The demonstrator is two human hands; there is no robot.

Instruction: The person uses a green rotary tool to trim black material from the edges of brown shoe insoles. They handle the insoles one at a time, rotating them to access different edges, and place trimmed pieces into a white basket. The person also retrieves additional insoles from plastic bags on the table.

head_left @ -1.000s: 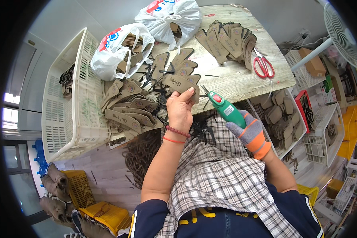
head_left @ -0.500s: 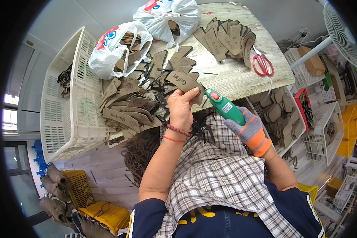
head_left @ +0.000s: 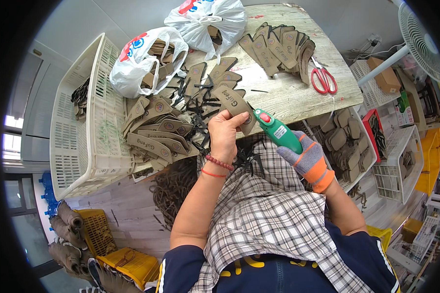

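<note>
My bare left hand (head_left: 223,134), a red bead bracelet at its wrist, pinches a tan curved fabric piece (head_left: 231,100) with dark printing between thumb and fingers. My right hand (head_left: 305,158), in a grey and orange glove, is wrapped round a green handheld electric cutter (head_left: 282,134) with a red button. The cutter's dark tip meets the right edge of the piece; exact contact is too small to tell. Beneath and behind my left hand lie black trimmed strips (head_left: 197,118) and more tan pieces (head_left: 225,77). A loose pile of similar pieces (head_left: 159,139) lies to the left.
Fanned tan pieces (head_left: 277,47) and red-handled scissors (head_left: 323,79) lie on the worn wooden table (head_left: 322,44). Two white plastic bags (head_left: 127,73) stand at the back left beside a white crate (head_left: 73,156). Crates (head_left: 374,141) and a fan (head_left: 425,44) stand on the right.
The tan piece has turned clockwise to a steeper slant, its far end shifting right. My left hand has shifted slightly with it; the cutter and right hand have barely moved.
</note>
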